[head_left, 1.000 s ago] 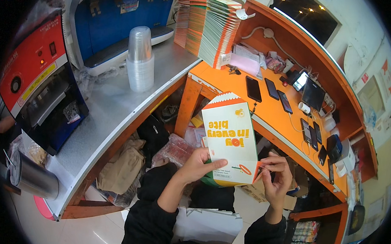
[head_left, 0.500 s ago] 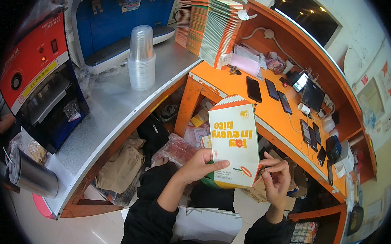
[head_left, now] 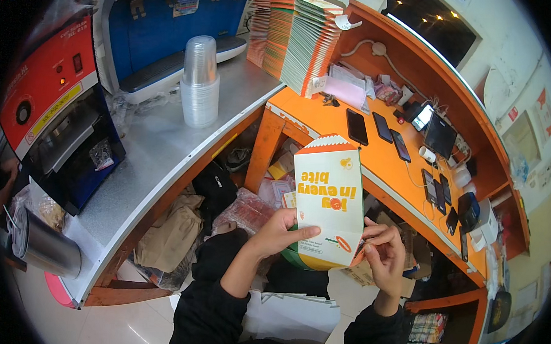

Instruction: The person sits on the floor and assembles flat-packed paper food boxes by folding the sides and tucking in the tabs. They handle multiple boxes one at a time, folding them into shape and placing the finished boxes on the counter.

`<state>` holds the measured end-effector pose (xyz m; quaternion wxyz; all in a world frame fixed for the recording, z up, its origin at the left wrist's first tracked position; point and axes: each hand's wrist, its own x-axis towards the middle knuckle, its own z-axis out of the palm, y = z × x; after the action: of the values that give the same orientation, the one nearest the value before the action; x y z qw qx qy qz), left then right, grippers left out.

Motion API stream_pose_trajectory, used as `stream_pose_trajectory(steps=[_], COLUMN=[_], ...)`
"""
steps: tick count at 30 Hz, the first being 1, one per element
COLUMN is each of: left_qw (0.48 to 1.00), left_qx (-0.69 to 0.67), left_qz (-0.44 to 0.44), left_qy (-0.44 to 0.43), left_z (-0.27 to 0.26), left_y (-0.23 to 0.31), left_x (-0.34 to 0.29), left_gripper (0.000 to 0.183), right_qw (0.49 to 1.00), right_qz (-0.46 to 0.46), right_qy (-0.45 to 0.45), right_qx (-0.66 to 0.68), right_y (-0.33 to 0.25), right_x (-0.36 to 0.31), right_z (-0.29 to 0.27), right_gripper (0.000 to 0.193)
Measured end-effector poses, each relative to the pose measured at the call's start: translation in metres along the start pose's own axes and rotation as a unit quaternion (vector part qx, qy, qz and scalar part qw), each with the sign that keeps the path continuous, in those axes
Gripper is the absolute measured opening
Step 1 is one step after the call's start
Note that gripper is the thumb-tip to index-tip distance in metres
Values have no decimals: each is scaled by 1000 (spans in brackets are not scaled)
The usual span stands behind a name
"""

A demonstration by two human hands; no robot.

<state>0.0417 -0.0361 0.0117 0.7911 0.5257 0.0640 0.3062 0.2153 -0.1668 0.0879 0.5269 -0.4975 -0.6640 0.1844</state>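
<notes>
A white paper food box (head_left: pixel 327 197) with yellow print, an orange zigzag-cut end and green sides is held up over my lap. My left hand (head_left: pixel 280 234) grips its left edge, the thumb lying across the front and the other fingers hidden behind. At its lower right corner, my right hand (head_left: pixel 385 253) pinches the edge between thumb and fingers. Whether a small piece sits in that pinch as well is too fine to make out. Flat white card pieces (head_left: pixel 291 319) lie on my lap below the box.
A tall stack of folded boxes (head_left: pixel 300 39) stands where the metal counter (head_left: pixel 154 134) meets the orange desk (head_left: pixel 382 152). Several phones (head_left: pixel 357 126) lie along the desk. Clear cup stacks (head_left: pixel 199 83), a red sealing machine (head_left: pixel 50 89) and a metal container (head_left: pixel 48 246) occupy the left side.
The box has tilted slightly, its lower end shifting a little. My right hand's fingers have curled in closer at the lower right corner. My left hand keeps its grip.
</notes>
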Motion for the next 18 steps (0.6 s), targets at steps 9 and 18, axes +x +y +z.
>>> stream_pose_trajectory(steps=[9, 18], left_qw=[1000, 1000], left_qx=[-10, 4], left_qz=[9, 7], left_qy=[16, 9], left_z=[1, 1], left_y=[-2, 0], left_x=[0, 0], left_gripper=[30, 32], right_qw=[999, 999], right_qz=[30, 13], right_qy=[11, 19], right_qx=[40, 35], right_y=[1, -2], right_x=[-4, -5], right_z=[0, 0], right_gripper=[9, 7])
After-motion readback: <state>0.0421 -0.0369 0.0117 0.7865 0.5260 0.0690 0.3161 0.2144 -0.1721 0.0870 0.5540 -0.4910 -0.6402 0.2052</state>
